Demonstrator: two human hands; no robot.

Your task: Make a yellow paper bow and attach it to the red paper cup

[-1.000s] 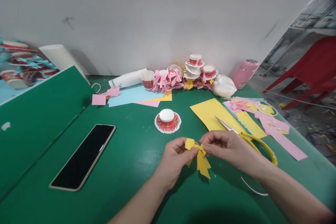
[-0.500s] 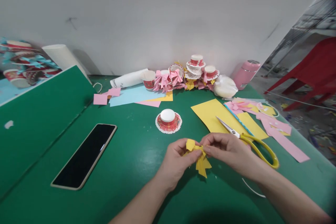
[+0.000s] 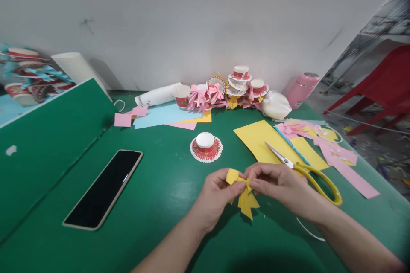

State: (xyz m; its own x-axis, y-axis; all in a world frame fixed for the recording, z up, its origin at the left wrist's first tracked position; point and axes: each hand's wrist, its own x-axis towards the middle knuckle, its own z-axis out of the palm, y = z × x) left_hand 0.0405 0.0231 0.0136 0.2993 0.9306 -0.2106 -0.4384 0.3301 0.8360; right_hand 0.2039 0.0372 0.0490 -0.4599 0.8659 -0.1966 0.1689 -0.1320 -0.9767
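A yellow paper bow (image 3: 246, 202) is pinched between both hands just above the green table. My left hand (image 3: 216, 198) is closed on its left loop, thumb on top. With thumb and fingers together, my right hand (image 3: 278, 185) grips the bow near its knot; some fingertips are hidden behind the paper. Beyond the hands stands a small hat shape made from a red and white paper cup (image 3: 205, 147), upside down with its fringed brim spread flat. Yellow-handled scissors (image 3: 304, 172) lie right behind my right hand, on yellow paper (image 3: 253, 134).
A black-screened phone (image 3: 104, 190) lies at left, near a raised green board (image 3: 60, 136). Along the wall are stacked white cups (image 3: 158, 94), decorated cup hats (image 3: 240, 79), a white plastic bag (image 3: 276, 106) and a pink bottle (image 3: 303, 89). Pink paper strips (image 3: 349, 170) lie at right.
Both hands keep their pinch on the yellow bow, which has turned very slightly, its tails hanging a little lower. The rest of the table stays as it was.
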